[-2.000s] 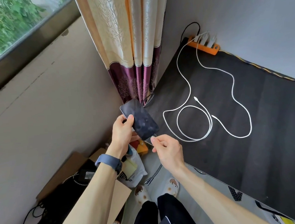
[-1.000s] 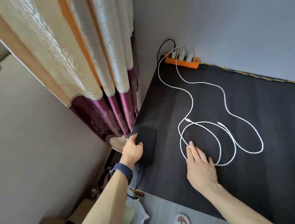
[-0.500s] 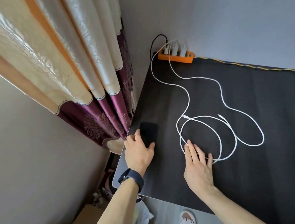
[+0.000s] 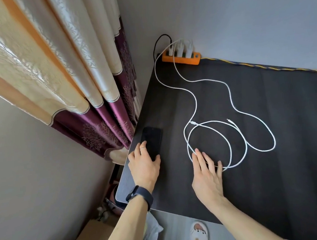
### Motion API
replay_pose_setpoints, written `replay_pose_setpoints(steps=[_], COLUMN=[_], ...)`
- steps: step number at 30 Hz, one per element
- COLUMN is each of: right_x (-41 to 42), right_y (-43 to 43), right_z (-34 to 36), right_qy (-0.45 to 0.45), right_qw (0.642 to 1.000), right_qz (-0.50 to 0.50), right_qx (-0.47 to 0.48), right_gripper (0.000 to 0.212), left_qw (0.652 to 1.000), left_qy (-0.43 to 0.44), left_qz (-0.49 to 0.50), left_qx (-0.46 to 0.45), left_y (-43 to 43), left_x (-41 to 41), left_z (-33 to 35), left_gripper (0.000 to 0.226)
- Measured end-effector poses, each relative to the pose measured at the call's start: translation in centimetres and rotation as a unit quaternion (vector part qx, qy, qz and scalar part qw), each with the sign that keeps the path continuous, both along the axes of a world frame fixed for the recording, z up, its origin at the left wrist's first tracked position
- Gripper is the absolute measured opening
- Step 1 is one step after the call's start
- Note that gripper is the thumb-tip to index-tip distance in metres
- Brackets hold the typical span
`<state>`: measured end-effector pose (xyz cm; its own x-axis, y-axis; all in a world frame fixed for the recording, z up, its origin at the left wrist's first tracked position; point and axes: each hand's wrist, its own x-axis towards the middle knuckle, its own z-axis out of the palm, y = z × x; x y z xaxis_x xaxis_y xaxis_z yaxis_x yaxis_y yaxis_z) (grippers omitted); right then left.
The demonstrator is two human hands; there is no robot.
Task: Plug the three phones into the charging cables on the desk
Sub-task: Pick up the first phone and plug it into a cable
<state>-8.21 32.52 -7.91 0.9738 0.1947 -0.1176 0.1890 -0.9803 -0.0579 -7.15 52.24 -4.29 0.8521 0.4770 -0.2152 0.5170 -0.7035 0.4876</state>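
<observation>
A black phone lies flat on the dark desk, close to its left edge. My left hand covers the phone's near end, fingers on the screen and thumb against its right side. Two white charging cables run from an orange power strip and coil in loops mid-desk. Their free plugs lie loose on the desk. My right hand lies flat with spread fingers on the near edge of the loops. Only one phone is in sight.
Three white chargers sit in the power strip against the back wall. A cream and purple curtain hangs just left of the desk. Below the desk's near edge are a cardboard box, a plastic bag and a slippered foot.
The phone went from being held in the air by both hands to lying flat on the desk under my left hand. My right hand moved over onto the cable loops.
</observation>
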Motion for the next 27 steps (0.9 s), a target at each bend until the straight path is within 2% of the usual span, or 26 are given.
replay_pose_setpoints(steps=[5,10,15,18,22,27], right_x=[-0.1,0.5,0.4,-0.9,-3.6,-8.3], right_y=[-0.2,-0.4,-2.3,-4.3,-8.3,-15.0], right_z=[0.1,1.5,5.8,9.7,15.7,22.3], right_qy=[-0.004,0.054,0.033,-0.004,-0.044,-0.092], right_qw=[1.0,0.998,0.997,0.989,0.974,0.962], right_qz=[0.01,0.026,0.047,0.054,0.022,-0.062], right_qx=[-0.002,-0.014,0.052,0.135,0.22,0.248], right_gripper=[0.071,0.068,0.041,0.032,0.03,0.028], left_qw=[0.999,0.997,0.995,0.995,0.987,0.956], left_qy=[0.013,0.053,0.08,0.056,-0.008,-0.091], left_qz=[-0.039,-0.054,-0.046,-0.071,-0.149,-0.276], left_qx=[0.014,0.011,-0.026,-0.046,-0.059,-0.038], left_y=[0.2,0.3,-1.3,-3.8,-8.7,-16.2], left_x=[-0.9,-2.2,-4.2,-5.3,-5.9,-6.3], left_z=[0.0,1.2,4.8,8.7,14.6,20.6], left_gripper=[0.069,0.064,0.057,0.056,0.053,0.048])
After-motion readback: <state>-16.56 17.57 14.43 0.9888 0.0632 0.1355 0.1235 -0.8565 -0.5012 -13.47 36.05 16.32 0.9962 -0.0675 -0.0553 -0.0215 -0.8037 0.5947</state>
